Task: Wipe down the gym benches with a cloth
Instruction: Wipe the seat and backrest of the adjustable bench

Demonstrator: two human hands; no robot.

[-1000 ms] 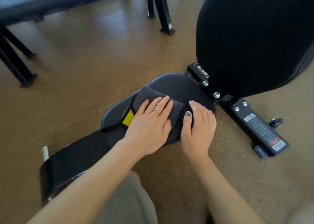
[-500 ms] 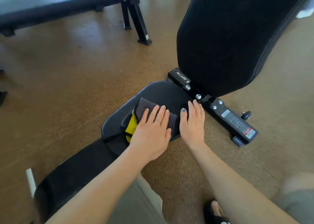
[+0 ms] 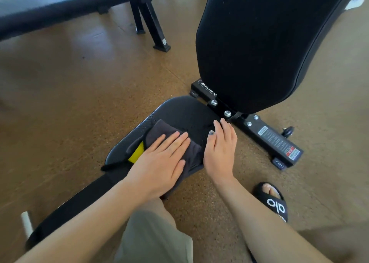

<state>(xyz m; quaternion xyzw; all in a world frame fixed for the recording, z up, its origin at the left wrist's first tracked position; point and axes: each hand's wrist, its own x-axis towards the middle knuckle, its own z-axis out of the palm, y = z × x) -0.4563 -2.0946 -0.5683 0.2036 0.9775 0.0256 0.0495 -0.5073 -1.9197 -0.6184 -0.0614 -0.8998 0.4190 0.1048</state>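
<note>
Pressing a dark cloth (image 3: pixel 171 143) flat with straight, close-set fingers (image 3: pixel 175 141), the left hand (image 3: pixel 159 167) wipes the seat pad (image 3: pixel 185 113) mid-frame; the right hand (image 3: pixel 219 149), fingers together, steadies it.

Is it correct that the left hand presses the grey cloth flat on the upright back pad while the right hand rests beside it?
Not quite. The head view shows the left hand pressing the grey cloth flat on the low seat pad, not on the upright back pad. The right hand does rest beside it, on the same seat pad.
</note>
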